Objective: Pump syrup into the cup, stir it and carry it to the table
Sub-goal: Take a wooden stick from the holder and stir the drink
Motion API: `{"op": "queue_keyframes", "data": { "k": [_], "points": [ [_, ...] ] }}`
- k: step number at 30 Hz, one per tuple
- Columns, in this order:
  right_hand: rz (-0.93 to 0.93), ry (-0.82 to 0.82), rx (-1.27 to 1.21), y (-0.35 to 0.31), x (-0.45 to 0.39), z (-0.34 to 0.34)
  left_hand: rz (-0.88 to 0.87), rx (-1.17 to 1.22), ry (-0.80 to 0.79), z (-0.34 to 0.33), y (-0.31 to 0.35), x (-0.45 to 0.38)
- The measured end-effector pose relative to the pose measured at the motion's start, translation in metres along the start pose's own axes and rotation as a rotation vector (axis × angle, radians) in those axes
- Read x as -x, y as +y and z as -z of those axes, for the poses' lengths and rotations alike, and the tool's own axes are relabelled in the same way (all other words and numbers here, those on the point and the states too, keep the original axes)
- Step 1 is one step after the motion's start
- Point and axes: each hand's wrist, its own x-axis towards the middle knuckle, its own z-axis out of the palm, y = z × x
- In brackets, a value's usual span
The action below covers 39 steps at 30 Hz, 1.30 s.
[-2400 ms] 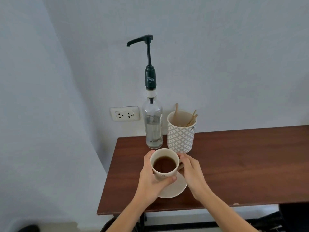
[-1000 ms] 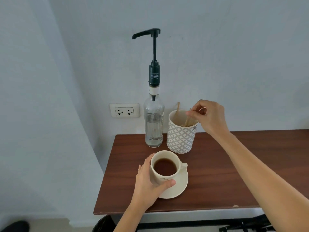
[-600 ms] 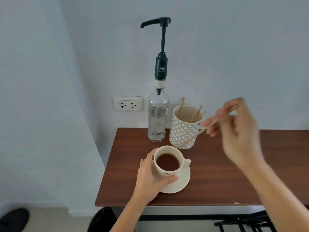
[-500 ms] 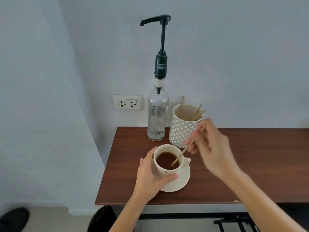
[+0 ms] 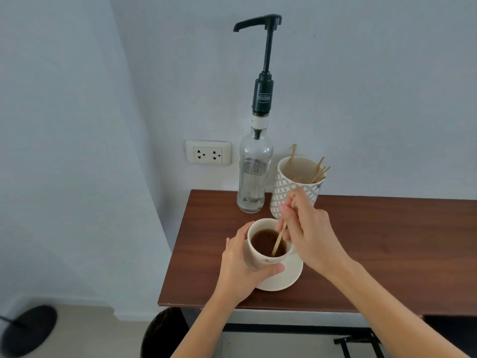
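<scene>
Here we see the white coffee cup point(image 5: 268, 250) standing on its saucer point(image 5: 286, 279) near the left end of the brown table point(image 5: 387, 241), dark coffee inside. The left hand point(image 5: 242, 270) wraps round the cup's left wall, thumb across the front. The right hand point(image 5: 308, 236) pinches a wooden stir stick point(image 5: 278, 240), its tip dipped in the coffee. Behind stand the syrup pump bottle point(image 5: 254, 177) and a patterned holder point(image 5: 296, 187) of sticks.
</scene>
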Motion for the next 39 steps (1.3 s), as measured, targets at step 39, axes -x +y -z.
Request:
{"op": "queue_keyframes", "data": {
  "k": [39],
  "points": [
    [-0.025, -0.004, -0.026, -0.005, 0.003, -0.007, -0.02, 0.011, 0.023, 0.0, -0.003, 0.0]
  ]
}}
